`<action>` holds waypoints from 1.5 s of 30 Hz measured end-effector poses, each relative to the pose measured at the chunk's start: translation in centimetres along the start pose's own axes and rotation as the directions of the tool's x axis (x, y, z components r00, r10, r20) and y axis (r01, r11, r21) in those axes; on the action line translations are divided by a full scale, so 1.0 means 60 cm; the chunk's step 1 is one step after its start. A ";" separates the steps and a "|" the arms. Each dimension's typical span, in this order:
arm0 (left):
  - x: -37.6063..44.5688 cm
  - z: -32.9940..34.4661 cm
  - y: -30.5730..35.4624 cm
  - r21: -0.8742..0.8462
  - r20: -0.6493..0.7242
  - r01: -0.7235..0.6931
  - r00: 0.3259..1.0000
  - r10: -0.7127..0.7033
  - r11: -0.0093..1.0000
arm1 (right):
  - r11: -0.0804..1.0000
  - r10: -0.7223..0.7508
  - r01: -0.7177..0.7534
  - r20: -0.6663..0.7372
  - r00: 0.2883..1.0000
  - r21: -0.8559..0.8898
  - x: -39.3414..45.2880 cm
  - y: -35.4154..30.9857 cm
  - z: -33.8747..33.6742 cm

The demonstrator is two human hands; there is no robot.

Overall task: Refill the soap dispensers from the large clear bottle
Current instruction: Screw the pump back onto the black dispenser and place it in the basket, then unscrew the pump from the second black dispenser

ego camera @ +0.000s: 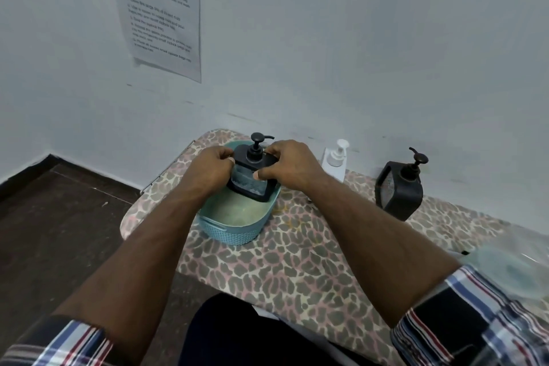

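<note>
On the wall, upper left: printed notice (159,9), text not legible. Below it, counter (297,252) w/ leopard-print cover. At counter's left end, a teal basket (234,223). Over the basket, both hands closed on a black-framed soap dispenser (252,175): left hand (212,171) grips its left side, right hand (289,168) its right side, thumb on the front. Dispenser tilted, pump on top. Right of that, a white pump bottle (337,159) against the wall. Further right, a 2nd black dispenser (399,187) on the counter, apart from the rest. Far right edge: blurred clear item (511,264), poss. the large bottle; cannot tell.
</note>
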State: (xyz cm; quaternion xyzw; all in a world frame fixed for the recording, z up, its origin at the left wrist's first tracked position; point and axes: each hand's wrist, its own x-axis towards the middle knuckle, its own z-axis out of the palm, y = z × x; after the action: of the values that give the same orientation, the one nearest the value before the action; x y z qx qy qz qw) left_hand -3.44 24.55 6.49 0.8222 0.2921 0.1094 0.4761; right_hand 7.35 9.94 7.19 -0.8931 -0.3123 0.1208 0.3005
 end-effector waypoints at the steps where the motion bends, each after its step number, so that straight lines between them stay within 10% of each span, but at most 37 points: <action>1: 0.001 0.002 -0.001 0.012 0.001 -0.005 1.000 0.005 1.000 | 1.000 -0.008 0.008 0.000 1.000 -0.011 0.000 0.001 0.001; 15: -0.006 0.002 0.005 0.169 -0.032 -0.004 0.999 0.009 0.986 | 0.994 -0.010 0.003 -0.062 0.998 -0.107 -0.019 -0.005 0.014; 23: -0.081 0.043 0.040 0.109 -0.345 -0.162 0.919 0.190 0.981 | 0.997 0.040 -0.026 -0.213 0.976 0.068 -0.083 0.032 -0.017; 31: -0.145 0.201 0.085 -0.031 -0.035 -0.309 0.951 0.308 0.951 | 0.968 0.246 -0.212 -0.326 0.913 0.136 -0.173 0.131 -0.054; 38: -0.175 0.302 0.098 -0.072 0.240 -0.219 0.943 0.229 0.973 | 0.848 0.530 -0.386 -0.563 0.635 0.363 -0.234 0.253 -0.104; 45: -0.180 0.323 0.111 -0.091 0.302 -0.186 0.931 0.205 0.978 | 0.863 0.504 -0.396 -0.498 0.706 0.313 -0.207 0.278 -0.132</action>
State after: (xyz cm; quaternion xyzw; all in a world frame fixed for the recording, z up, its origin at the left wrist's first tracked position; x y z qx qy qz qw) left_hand -0.78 1.80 3.08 0.8394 0.1268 0.0348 0.5274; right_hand 8.97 -11.96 3.59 -0.9053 0.0314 -0.0503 0.4207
